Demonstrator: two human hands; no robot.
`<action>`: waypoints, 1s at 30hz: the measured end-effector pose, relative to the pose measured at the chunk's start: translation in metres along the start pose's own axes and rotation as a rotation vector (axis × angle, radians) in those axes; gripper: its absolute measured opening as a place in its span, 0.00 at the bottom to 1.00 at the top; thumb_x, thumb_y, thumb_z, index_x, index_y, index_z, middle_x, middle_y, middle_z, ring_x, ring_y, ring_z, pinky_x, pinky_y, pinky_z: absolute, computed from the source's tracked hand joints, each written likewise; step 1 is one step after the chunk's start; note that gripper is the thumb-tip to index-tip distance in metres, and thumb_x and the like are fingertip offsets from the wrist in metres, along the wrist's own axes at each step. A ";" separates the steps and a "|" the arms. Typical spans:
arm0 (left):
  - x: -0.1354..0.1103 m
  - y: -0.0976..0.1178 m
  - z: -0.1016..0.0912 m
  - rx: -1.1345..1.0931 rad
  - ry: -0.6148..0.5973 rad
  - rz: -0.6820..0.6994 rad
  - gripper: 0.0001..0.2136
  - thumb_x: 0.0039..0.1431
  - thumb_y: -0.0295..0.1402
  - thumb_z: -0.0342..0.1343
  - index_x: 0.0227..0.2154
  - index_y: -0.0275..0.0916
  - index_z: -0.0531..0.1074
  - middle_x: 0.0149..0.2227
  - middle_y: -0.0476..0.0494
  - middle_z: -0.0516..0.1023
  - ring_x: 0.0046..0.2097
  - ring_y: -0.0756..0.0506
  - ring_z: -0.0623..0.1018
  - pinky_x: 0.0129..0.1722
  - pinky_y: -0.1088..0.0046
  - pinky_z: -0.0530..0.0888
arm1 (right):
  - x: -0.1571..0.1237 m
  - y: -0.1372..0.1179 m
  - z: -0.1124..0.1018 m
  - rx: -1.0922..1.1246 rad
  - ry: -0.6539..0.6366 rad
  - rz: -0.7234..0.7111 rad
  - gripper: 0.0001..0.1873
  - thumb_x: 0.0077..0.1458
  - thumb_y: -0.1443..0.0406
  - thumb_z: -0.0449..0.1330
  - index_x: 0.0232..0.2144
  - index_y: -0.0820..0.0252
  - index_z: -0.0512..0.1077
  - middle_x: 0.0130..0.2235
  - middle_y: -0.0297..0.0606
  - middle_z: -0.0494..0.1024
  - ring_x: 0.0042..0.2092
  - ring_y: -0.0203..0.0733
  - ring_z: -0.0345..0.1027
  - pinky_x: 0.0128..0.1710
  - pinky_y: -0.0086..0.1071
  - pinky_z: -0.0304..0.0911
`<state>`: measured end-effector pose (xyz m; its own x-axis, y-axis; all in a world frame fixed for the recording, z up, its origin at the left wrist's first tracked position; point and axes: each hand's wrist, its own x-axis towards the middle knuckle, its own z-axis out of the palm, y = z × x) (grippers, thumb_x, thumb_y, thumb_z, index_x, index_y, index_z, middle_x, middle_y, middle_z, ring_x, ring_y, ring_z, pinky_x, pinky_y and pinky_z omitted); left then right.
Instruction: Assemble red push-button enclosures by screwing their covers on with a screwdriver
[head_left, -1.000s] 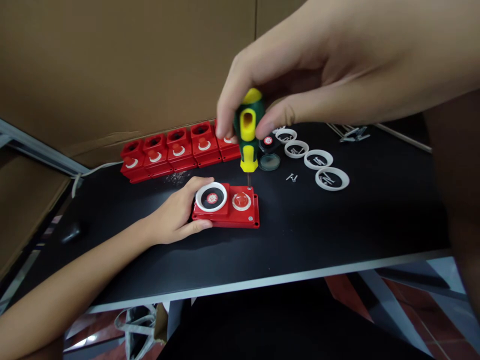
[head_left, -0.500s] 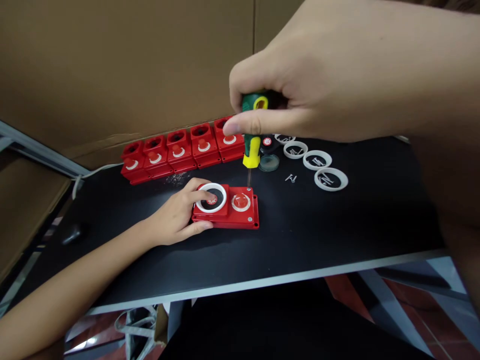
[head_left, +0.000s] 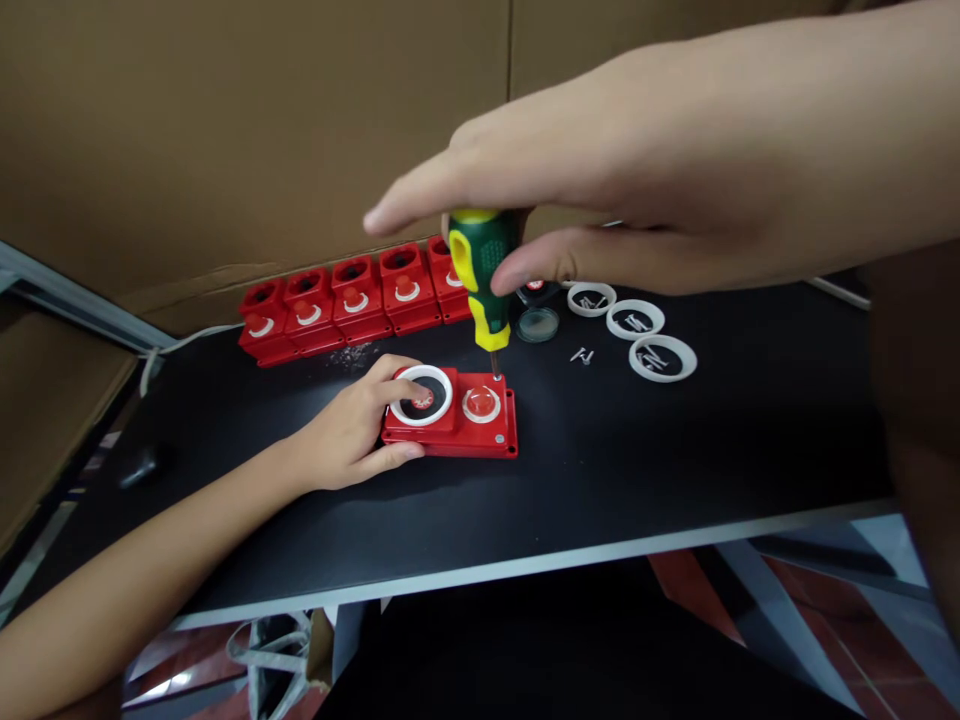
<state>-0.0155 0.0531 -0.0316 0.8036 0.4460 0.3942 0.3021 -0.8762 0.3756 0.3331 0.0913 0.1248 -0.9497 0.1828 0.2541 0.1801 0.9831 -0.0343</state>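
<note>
My left hand (head_left: pixel 360 425) is closed around the left end of a red plastic box (head_left: pixel 469 432), a finger resting inside the white ring (head_left: pixel 399 412) on its top. Beside that ring the box carries a red dome (head_left: pixel 481 402). My right hand (head_left: pixel 600 190) holds a green and yellow screwdriver (head_left: pixel 491 265) from above, its forefinger stretched out and its thumb against the handle. The tool leans slightly, and its tip meets a screw (head_left: pixel 497 378) at the box's far right corner. Another screw head (head_left: pixel 500 439) shows at the near right corner.
Several similar red boxes (head_left: pixel 341 310) stand in a row at the back. White rings (head_left: pixel 663 359) with screws inside lie to the right, near loose screws (head_left: pixel 582 355) and a clear round lid (head_left: pixel 537 324). A cardboard wall (head_left: pixel 262 130) rises behind the black table (head_left: pixel 637 450).
My right hand has loosened and turned, its forefinger now stretched out to the left. The screwdriver's handle has rotated and tilted left. My left hand and the box stay nearly in place.
</note>
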 end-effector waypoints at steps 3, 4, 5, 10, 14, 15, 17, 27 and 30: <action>0.000 -0.002 0.002 -0.009 0.018 0.013 0.18 0.79 0.47 0.59 0.62 0.45 0.66 0.60 0.31 0.73 0.56 0.37 0.79 0.57 0.56 0.79 | -0.007 0.001 -0.006 0.008 -0.011 0.051 0.30 0.78 0.63 0.52 0.77 0.38 0.62 0.64 0.23 0.80 0.48 0.34 0.79 0.39 0.27 0.65; 0.000 -0.003 0.003 -0.014 0.027 0.021 0.18 0.78 0.47 0.59 0.61 0.44 0.66 0.60 0.31 0.73 0.55 0.37 0.79 0.57 0.56 0.79 | -0.009 0.000 -0.008 0.019 -0.025 0.072 0.29 0.78 0.61 0.53 0.76 0.39 0.64 0.59 0.22 0.82 0.42 0.31 0.78 0.35 0.26 0.64; 0.000 -0.004 0.003 -0.016 0.034 0.026 0.19 0.78 0.47 0.59 0.61 0.44 0.66 0.59 0.31 0.73 0.55 0.37 0.79 0.57 0.56 0.79 | -0.010 -0.001 -0.010 0.030 -0.037 0.089 0.26 0.78 0.60 0.53 0.74 0.39 0.66 0.55 0.21 0.83 0.38 0.29 0.77 0.31 0.24 0.62; -0.001 -0.004 0.002 0.005 0.016 0.020 0.19 0.78 0.46 0.59 0.63 0.45 0.65 0.60 0.30 0.73 0.56 0.36 0.79 0.57 0.54 0.80 | -0.004 -0.012 -0.006 -0.102 -0.030 0.207 0.22 0.78 0.46 0.49 0.52 0.49 0.76 0.34 0.26 0.78 0.24 0.31 0.63 0.20 0.30 0.47; -0.002 -0.002 0.000 0.025 0.009 0.004 0.20 0.77 0.45 0.60 0.63 0.45 0.64 0.60 0.31 0.72 0.56 0.36 0.80 0.57 0.53 0.80 | 0.005 -0.018 0.005 -0.511 0.033 0.351 0.32 0.76 0.37 0.44 0.41 0.51 0.74 0.23 0.29 0.59 0.22 0.38 0.47 0.26 0.37 0.46; -0.002 -0.002 0.000 0.026 0.005 0.003 0.20 0.78 0.45 0.60 0.63 0.45 0.64 0.61 0.31 0.72 0.56 0.36 0.80 0.57 0.52 0.81 | 0.006 -0.018 0.007 -0.568 0.053 0.353 0.31 0.76 0.38 0.45 0.40 0.51 0.74 0.23 0.29 0.56 0.23 0.39 0.45 0.28 0.38 0.46; -0.003 -0.002 -0.001 0.027 0.001 0.001 0.20 0.78 0.45 0.60 0.63 0.45 0.64 0.61 0.30 0.72 0.56 0.36 0.80 0.57 0.52 0.81 | 0.006 -0.019 0.008 -0.568 0.078 0.322 0.27 0.77 0.42 0.46 0.40 0.51 0.73 0.24 0.30 0.54 0.24 0.40 0.44 0.30 0.38 0.46; -0.003 -0.002 0.000 0.022 -0.001 -0.004 0.20 0.78 0.46 0.59 0.63 0.46 0.64 0.61 0.30 0.72 0.57 0.35 0.80 0.58 0.52 0.81 | 0.001 -0.018 0.004 -0.173 0.031 0.287 0.15 0.69 0.57 0.59 0.55 0.50 0.72 0.42 0.31 0.76 0.31 0.37 0.62 0.30 0.38 0.51; -0.002 -0.001 0.000 0.021 -0.003 -0.006 0.20 0.78 0.46 0.60 0.62 0.46 0.64 0.61 0.30 0.72 0.58 0.36 0.80 0.59 0.53 0.80 | 0.003 -0.016 0.004 -0.114 0.029 0.240 0.19 0.66 0.61 0.56 0.57 0.54 0.74 0.48 0.34 0.76 0.36 0.39 0.63 0.33 0.39 0.54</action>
<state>-0.0176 0.0532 -0.0326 0.8034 0.4505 0.3893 0.3175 -0.8773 0.3601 0.3262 0.0765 0.1224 -0.8691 0.4083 0.2791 0.4284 0.9035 0.0122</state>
